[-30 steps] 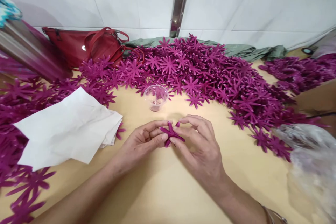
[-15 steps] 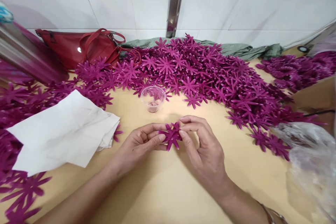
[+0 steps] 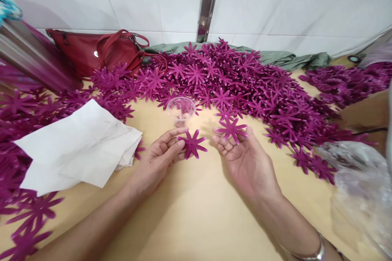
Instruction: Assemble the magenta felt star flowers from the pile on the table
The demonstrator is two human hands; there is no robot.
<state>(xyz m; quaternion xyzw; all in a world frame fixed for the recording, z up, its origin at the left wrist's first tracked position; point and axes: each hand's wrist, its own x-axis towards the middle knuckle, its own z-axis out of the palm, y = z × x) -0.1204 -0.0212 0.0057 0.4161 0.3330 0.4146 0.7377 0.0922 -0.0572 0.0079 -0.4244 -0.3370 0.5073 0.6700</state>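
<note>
So we've got both hands up in front of a small clear plastic cup [image 3: 181, 111], well apart from each other. Our left hand [image 3: 161, 153], just on the near side of the cup, has a purple star-shaped flower piece [image 3: 192, 144] pinched by one petal between thumb and fingers. Our right hand [image 3: 247, 163], to the right of the cup and closer to us, is palm up with the fingers loosely curled. A second flower piece [image 3: 232, 129] sits over those fingertips; honestly we can't tell if it's gripped or just lying there. Behind the cup and off to both sides there's a big purple pile [image 3: 226, 77] of the same pieces. Left of the cup we have some white sheets [image 3: 79, 151], a red bag [image 3: 92, 51] is back and left of it, and a crumpled clear plastic bag [image 3: 363, 187] is way over to its right.
</note>
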